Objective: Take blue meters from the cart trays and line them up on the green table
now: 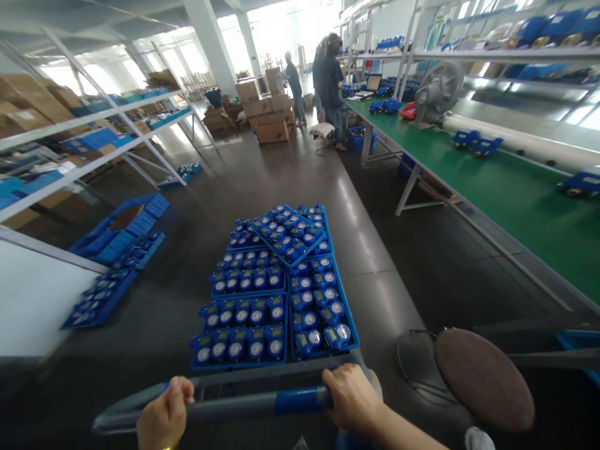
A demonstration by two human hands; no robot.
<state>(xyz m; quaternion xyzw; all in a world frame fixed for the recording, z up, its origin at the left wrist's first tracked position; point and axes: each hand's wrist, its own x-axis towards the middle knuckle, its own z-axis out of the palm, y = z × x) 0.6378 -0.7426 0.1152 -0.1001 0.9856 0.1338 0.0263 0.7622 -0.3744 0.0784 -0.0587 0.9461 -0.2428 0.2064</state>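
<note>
The left hand and the right hand both have fingers wrapped tight around the handle bar, which runs side to side, and the trays of blue meters sit straight ahead of both hands.

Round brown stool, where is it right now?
In the head view, the round brown wooden stool stands low on the right, just right of the right hand on the grey cart handle, beside the long green workbench.
</note>
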